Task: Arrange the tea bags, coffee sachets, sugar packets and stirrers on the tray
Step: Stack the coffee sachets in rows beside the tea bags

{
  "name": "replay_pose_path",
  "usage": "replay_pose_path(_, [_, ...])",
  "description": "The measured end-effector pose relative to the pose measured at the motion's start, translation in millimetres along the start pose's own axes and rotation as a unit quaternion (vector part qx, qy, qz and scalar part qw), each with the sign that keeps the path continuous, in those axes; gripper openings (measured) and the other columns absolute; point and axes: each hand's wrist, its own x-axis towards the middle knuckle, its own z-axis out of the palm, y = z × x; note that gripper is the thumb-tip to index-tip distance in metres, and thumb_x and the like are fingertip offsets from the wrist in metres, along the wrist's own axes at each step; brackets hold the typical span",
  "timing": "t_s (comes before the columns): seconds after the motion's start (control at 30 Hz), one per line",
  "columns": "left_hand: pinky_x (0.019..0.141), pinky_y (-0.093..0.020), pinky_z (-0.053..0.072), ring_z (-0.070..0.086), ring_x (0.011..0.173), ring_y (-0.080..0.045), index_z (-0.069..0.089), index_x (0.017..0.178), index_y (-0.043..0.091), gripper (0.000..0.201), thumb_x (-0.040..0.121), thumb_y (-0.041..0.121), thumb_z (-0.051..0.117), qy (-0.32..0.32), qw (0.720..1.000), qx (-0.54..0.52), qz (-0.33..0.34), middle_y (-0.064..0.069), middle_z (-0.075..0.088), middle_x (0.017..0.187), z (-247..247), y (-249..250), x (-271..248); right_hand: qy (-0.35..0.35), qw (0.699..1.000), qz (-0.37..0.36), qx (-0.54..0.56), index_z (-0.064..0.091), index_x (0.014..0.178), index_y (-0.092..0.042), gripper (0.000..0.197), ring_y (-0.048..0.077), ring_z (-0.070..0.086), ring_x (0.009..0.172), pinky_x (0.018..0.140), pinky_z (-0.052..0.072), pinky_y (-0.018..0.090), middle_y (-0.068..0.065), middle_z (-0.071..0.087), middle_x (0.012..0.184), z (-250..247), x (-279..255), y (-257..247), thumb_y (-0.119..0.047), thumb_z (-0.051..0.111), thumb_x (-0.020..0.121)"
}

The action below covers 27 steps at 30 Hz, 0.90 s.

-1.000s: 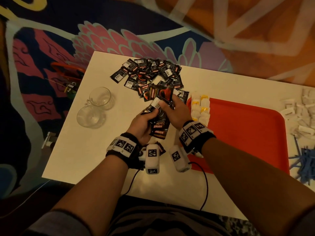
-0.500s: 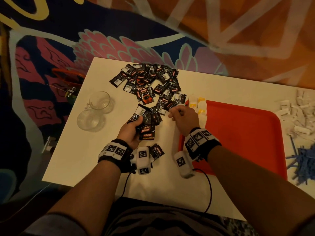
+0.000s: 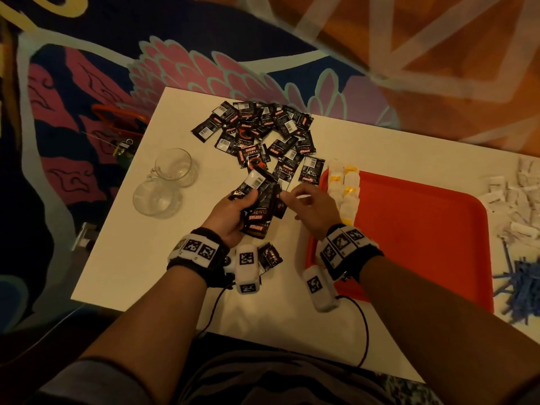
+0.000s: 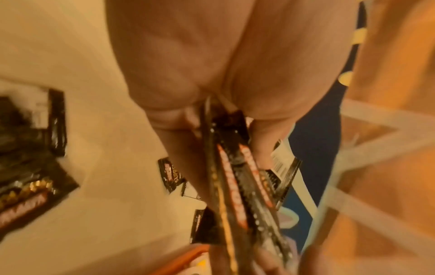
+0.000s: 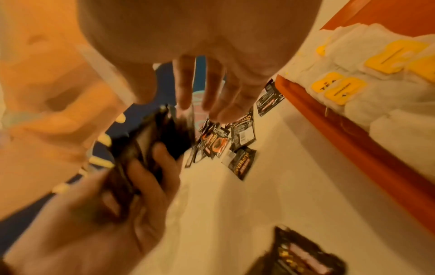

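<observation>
— So, the coffee sachets (image 3: 261, 206): where do they stand?

— A sheaf of them sits in the left hand (image 3: 230, 213), thumb and fingers curled round it, held just above the table (image 3: 140, 244). Half a second ago the right hand (image 3: 311, 210) was out at the loose pile (image 3: 263, 133); now it has come back beside the sheaf, fingers loosely spread with nothing between them that I can make out.

— Meaning it just fed one in?

— That's my reading: the bundle looks a touch thicker, and the pile thinner at its near edge. One stray sachet (image 3: 270, 255) lies by the left wrist.

— And the tray (image 3: 423, 229)?

— Only tea bags (image 3: 344, 188) are on it, stacked along its left edge. Sugar packets (image 3: 511, 206) and blue stirrers (image 3: 523, 285) wait off to the right, untouched. Plenty of gathering left before any coffee gets laid down.
</observation>
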Motion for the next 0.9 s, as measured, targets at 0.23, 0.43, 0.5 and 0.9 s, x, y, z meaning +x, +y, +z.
replay_pose_path(0.23, [0.082,-0.042,0.057,0.069,0.098,-0.028,0.055,0.128,0.008,0.029,0.099,0.012,0.057,-0.043,0.997,0.048,0.038,-0.015,0.069,0.114,26,-3,-4,-0.113,0.99,0.079,0.005,0.041,0.126,-0.019,0.074,0.025,0.066,0.101,0.081,0.058,0.048,0.007,0.062,0.115,10,9,-15,-0.032,0.082,0.065])
replay_pose_path(0.43, [0.078,-0.041,0.058,0.069,0.096,-0.024,0.045,0.128,0.01,0.033,0.098,0.008,0.059,-0.01,0.996,0.06,0.061,-0.013,0.065,0.116,42,1,-10,-0.105,0.98,0.107,0.133,0.041,0.131,-0.019,0.058,0.024,0.066,0.102,0.087,0.056,0.051,0.005,0.064,0.116,-7,-1,-26,-0.021,0.073,0.083])
replay_pose_path(0.5, [0.081,-0.041,0.058,0.068,0.097,-0.022,0.045,0.131,0.01,0.034,0.099,0.008,0.057,-0.018,0.992,0.091,0.082,-0.012,0.064,0.118,50,1,-13,-0.087,0.976,0.104,0.168,0.049,0.121,-0.025,0.037,0.024,0.065,0.104,0.091,0.054,0.051,0.004,0.065,0.117,-12,-5,-30,-0.037,0.064,0.09])
replay_pose_path(0.9, [0.11,-0.054,0.04,0.054,0.13,-0.037,0.058,0.138,0.008,0.083,0.081,0.069,0.052,-0.2,0.954,-0.22,0.043,-0.019,0.056,0.142,92,-22,-49,-0.079,0.985,-0.135,-0.071,0.047,0.129,-0.013,0.036,0.015,0.059,0.102,0.086,0.048,0.033,0.003,0.062,0.12,-76,-38,-45,-0.031,0.054,0.098])
